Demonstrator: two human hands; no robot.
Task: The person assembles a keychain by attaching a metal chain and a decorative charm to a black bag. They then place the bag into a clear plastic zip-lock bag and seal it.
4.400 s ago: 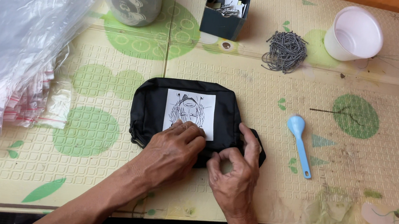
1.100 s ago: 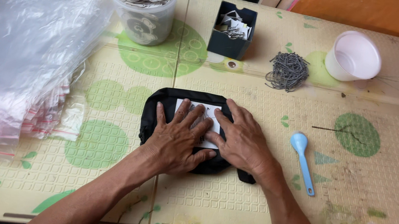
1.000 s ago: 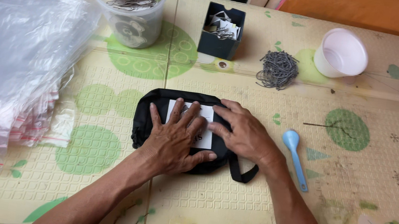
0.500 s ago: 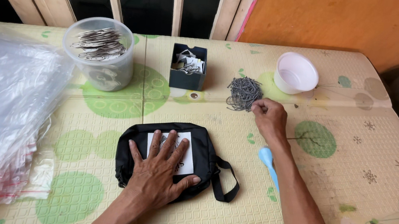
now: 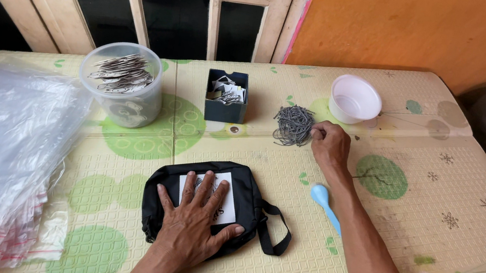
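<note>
Left hand [image 5: 194, 229]: flat, fingers spread, pressing the black pouch [image 5: 206, 208] onto the table [image 5: 438, 204].
Right hand [image 5: 330, 144]: grip pinched at the pile of metal pins [image 5: 293, 125], just left of it.
Progress: pouch laid flat with card on top; no pin yet fixed.

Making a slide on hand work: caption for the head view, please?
Left hand flat on a black pouch; right hand at a pile of grey wire pieces.

Soft, even daylight, faint shadows, sharp focus, mild wide-angle bending at the edges
</note>
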